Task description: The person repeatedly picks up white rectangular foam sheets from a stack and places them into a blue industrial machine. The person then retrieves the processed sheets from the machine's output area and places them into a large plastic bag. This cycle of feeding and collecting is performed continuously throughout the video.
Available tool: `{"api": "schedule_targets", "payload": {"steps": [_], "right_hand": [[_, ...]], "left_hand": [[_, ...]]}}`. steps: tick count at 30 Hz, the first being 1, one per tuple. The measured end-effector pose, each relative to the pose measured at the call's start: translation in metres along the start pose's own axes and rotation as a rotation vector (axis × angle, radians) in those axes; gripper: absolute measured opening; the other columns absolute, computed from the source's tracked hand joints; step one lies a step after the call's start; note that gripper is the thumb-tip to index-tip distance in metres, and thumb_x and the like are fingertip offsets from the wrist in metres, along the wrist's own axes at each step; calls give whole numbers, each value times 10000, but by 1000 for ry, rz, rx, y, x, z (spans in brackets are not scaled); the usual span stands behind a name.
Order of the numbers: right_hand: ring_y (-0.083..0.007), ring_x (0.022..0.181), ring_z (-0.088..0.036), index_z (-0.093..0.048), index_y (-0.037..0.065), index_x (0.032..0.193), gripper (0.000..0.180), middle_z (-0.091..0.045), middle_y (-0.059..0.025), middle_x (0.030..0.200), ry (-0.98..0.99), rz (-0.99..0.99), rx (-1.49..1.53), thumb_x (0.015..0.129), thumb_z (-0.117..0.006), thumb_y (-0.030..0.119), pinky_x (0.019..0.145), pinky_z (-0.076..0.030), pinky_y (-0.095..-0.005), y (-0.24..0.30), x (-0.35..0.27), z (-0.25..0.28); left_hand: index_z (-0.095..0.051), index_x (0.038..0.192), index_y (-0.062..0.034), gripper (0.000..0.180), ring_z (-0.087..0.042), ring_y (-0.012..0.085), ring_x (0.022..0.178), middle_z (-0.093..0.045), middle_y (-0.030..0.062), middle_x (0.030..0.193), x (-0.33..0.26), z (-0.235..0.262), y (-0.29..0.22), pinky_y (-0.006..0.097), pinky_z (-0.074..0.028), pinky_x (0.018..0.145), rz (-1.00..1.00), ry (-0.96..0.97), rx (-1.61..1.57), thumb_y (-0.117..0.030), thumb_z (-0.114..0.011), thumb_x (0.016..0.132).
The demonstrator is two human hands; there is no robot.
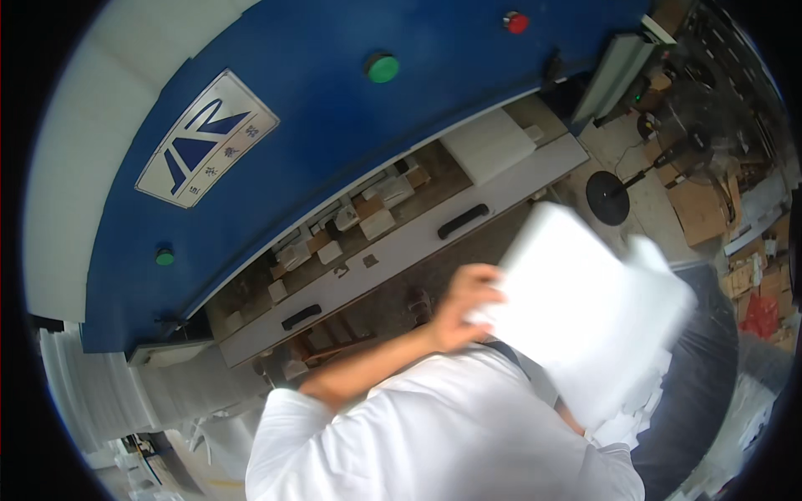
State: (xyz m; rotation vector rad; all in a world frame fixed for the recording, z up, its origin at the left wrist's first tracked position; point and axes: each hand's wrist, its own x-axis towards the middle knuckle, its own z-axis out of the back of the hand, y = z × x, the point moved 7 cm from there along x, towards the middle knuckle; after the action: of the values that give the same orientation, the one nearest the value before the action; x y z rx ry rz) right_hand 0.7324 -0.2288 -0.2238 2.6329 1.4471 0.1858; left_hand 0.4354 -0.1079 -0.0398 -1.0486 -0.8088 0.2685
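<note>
My left hand (pixel 468 309) is closed on the left edge of a white foam-like sheet (pixel 585 301), which is tilted in front of me at the right and smeared by motion. Another white corner (pixel 647 253) shows behind its far edge; whether it belongs to a second sheet I cannot tell. Only a bit of my right forearm (pixel 570 417) appears below the sheet. The right hand itself is hidden behind the white piece. Several white scraps (pixel 639 417) lie beside that forearm, on a dark cover (pixel 702 359).
Ahead stands a blue machine (pixel 326 142) with green buttons (pixel 382 67) and a red button (pixel 516 22). Its bed (pixel 393 259) has black handles (pixel 464 221) and carries white and brown blocks (pixel 376 224), plus a white slab (pixel 489 146). A standing fan (pixel 608 198) and cardboard (pixel 697 204) are at right.
</note>
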Motion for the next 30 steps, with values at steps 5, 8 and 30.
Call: {"api": "schedule_targets", "payload": {"steps": [5, 8, 30], "right_hand": [[-237, 1078, -542, -487, 82, 1398, 597, -666, -61, 1172, 40, 101, 218, 955, -537, 479, 879, -435, -379, 61, -17, -34], [-244, 1043, -536, -493, 63, 1370, 598, -666, -77, 1156, -36, 81, 4, 948, -558, 482, 893, -423, -384, 58, -44, -33], [-260, 1353, -405, -261, 33, 1518, 592, -366, -138, 1521, 6, 51, -1135, 1046, -403, 360, 1108, -325, -383, -29, 61, -31]], "left_hand": [[-490, 1384, -22, 667, -412, 387, 1329, -459, 204, 1421, 136, -110, -3, 481, -336, 1095, -232, 285, -3, -423, -670, 883], [-347, 1459, -22, 776, -380, 442, 1339, -403, 258, 1446, 183, -79, 144, 514, -311, 1106, 315, 81, 596, -380, -688, 860], [-378, 1435, 35, 701, -426, 289, 1312, -458, 191, 1390, -141, 62, 17, 414, -318, 1101, 253, -910, -80, -302, -624, 872]]}}
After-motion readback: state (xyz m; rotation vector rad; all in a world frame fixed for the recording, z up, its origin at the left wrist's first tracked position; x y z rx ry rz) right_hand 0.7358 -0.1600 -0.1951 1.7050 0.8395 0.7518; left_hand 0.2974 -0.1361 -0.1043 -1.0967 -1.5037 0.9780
